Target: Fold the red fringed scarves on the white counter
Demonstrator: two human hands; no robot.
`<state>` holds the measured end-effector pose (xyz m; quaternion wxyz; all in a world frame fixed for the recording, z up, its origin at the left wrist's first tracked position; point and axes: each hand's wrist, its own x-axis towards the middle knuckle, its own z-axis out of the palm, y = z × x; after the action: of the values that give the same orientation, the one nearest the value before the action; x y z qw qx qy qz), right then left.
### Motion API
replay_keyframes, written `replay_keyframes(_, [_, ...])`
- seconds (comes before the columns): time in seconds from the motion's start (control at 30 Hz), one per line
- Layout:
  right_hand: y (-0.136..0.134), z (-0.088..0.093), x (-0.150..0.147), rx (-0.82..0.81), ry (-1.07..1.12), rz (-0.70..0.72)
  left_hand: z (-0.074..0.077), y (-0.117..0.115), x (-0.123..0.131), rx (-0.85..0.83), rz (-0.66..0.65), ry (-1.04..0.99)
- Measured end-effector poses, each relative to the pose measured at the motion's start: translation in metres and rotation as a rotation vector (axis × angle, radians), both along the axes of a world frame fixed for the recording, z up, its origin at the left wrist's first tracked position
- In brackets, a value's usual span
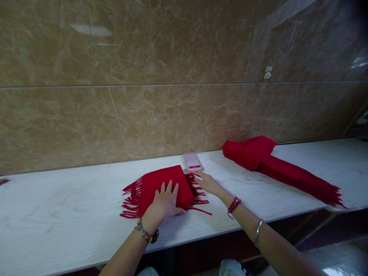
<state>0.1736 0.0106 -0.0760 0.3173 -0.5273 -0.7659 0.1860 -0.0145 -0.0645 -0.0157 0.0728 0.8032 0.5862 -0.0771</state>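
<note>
Head view: brown marbled tile wall (184,46) fills the upper half. Below it, a long white wood-grain bench top (71,214) runs the full width. At right lies a long bundle of red fringed cloth (273,166), one end gathered near the wall, fringe towards the front edge. Centre-left, flat on the bench top: a folded red cloth with fringe at both ends (156,178).

Left hand (164,203): open, palm down on the folded cloth, fingers spread and pointing towards the wall, thumb out to the right. Right hand (209,184): reaches in from the right, fingertips at the right-hand fringe; cannot tell whether they pinch any strands. Just beyond lies a flat pinkish phone-like device (193,162).

Obscured: cloth beneath the left palm; the device's upper edge, pixelated; both forearms, cut off by the lower frame edge; a brown object (4,181) at the left border, mostly out of frame, unidentified.
</note>
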Motion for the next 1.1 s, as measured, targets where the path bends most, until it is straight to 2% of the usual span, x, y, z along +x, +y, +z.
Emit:
replay_keyframes(0.1, [-0.004,-0.002,-0.004,0.014,-0.026,0.075,-0.002,0.002,0.003,0.026,0.018,0.014])
replay_keyframes(0.37, [0.003,-0.009,-0.023,0.114,-0.201,0.268,-0.006,0.01,-0.016,0.123,-0.111,-0.027])
replay_keyframes(0.5, [0.003,-0.014,-0.023,0.116,-0.228,0.267,-0.008,0.003,-0.009,0.125,-0.098,0.029])
replay_keyframes(0.73, [-0.001,-0.018,-0.019,0.143,-0.239,0.232,-0.015,-0.004,0.013,0.289,-0.093,0.049])
replay_keyframes(0.93, [-0.006,-0.02,-0.017,0.18,-0.205,0.228,-0.01,0.005,-0.013,0.291,-0.254,0.042])
replay_keyframes(1.0, [-0.006,-0.022,-0.018,0.186,-0.2,0.211,-0.01,0.009,-0.026,0.282,-0.297,-0.053])
replay_keyframes(1.1, [-0.008,-0.022,-0.019,0.192,-0.198,0.18,-0.014,0.016,-0.044,0.328,-0.276,-0.28])
